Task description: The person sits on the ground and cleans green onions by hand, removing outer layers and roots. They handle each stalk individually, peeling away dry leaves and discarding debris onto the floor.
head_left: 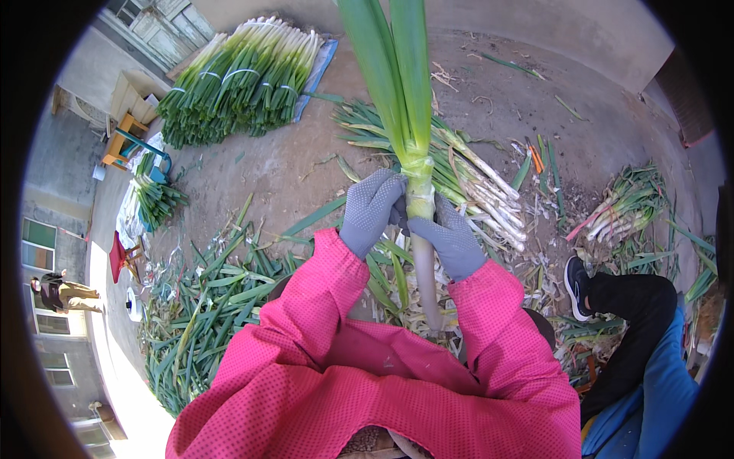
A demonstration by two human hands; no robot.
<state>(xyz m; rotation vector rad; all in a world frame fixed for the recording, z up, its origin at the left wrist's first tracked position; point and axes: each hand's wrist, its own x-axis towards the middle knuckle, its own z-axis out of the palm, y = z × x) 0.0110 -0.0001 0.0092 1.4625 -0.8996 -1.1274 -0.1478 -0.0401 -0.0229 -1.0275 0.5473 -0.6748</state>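
Note:
A large green onion (422, 246) stands between my gloved hands, its green leaves pointing away from me and its pale shaft hanging toward my lap. My right hand (450, 235) is closed around the shaft, the thumb across its front. Just above, at the left side of the stalk, my left hand (375, 206) pinches at the outer layer near the base of the leaves; its fingertips are partly hidden. Beyond the hands a loose heap of untrimmed green onions (481, 195) lies on the ground, roots toward the right.
Tied green onion bundles (241, 80) lie on a blue sheet at upper left. Cut leaves (229, 292) cover the ground at left. A tied bunch (625, 206) lies at right, near a seated co-worker's shoe (576, 287). Another person (63, 292) stands far left.

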